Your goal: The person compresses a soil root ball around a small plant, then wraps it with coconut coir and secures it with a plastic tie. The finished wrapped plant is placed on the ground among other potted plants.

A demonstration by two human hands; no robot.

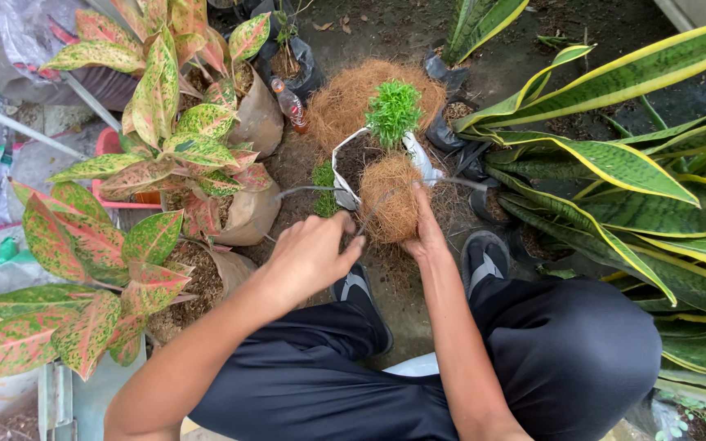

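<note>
A round ball of brown coconut fibre [389, 206] sits low in the middle, with a small bright green leafy plant [394, 110] rising behind it. My right hand [425, 230] presses against the ball's right side, fingers up along it. My left hand [314, 255] is closed just left of the ball, pinching a thin string or wire [308, 190] that runs off to the left. A white plastic bag of dark soil [353, 159] stands open right behind the ball.
A heap of loose coconut fibre [341, 98] lies behind the bag. Pink-and-green leafy plants [157, 131] in bags crowd the left; striped sword-shaped leaves [631, 163] fill the right. A small bottle [291, 104] stands near the fibre. My legs in black trousers and dark shoes [484, 253] are below.
</note>
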